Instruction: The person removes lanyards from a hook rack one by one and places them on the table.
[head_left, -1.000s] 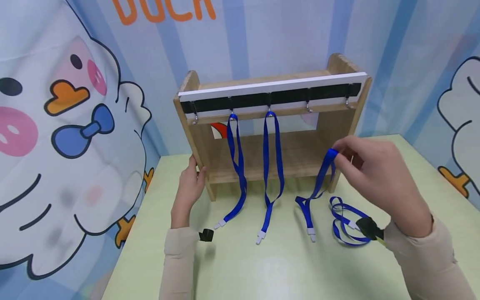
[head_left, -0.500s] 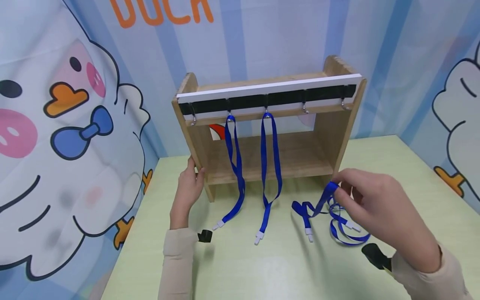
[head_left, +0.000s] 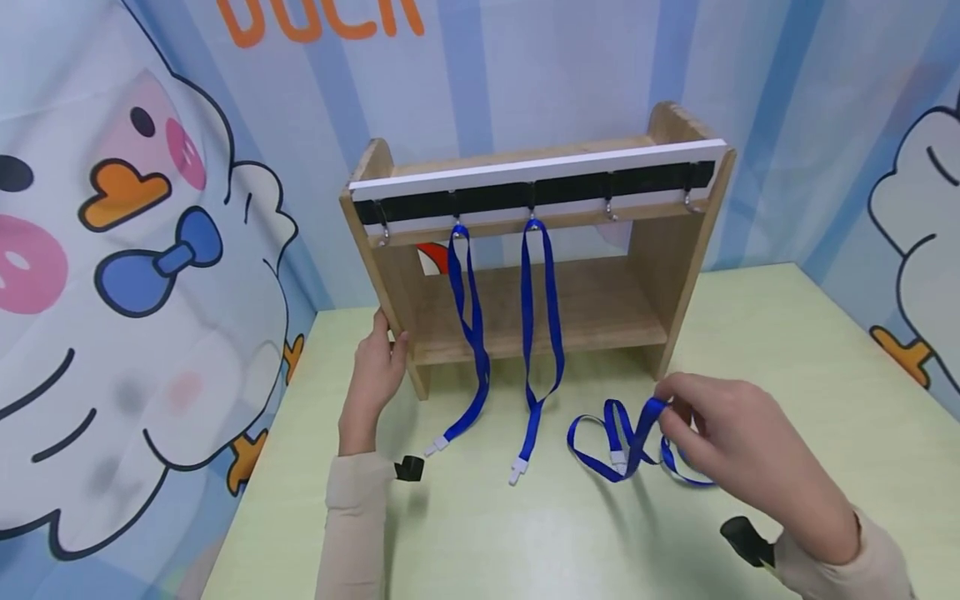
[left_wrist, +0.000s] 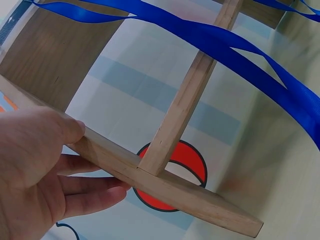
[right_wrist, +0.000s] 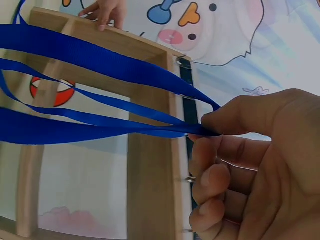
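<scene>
My right hand (head_left: 738, 442) pinches the loop of a blue lanyard (head_left: 651, 421) between thumb and forefinger, low over the table. The strap drops in folds to its white clip (head_left: 618, 459). Seen from the right wrist, the blue straps (right_wrist: 100, 55) run leftward out of the pinch. My left hand (head_left: 377, 367) grips the left side panel of a wooden shelf (head_left: 592, 308), thumb (left_wrist: 72, 131) on the front edge. Two more blue lanyards (head_left: 477, 333) hang from the shelf's hooks. Another lanyard (head_left: 678, 475) lies on the table, partly hidden by my right hand.
A black strip (head_left: 570, 193) along the shelf's top front carries several metal hooks. Bare ones include a hook (head_left: 611, 210) right of the hung lanyards and one (head_left: 384, 235) at the left end. A printed duck curtain (head_left: 315, 167) stands behind the pale green table (head_left: 480, 542).
My right hand has lowered the lanyard from near the shelf's right side toward the table, and its strap has folded into loops. My left hand has stayed on the side panel.
</scene>
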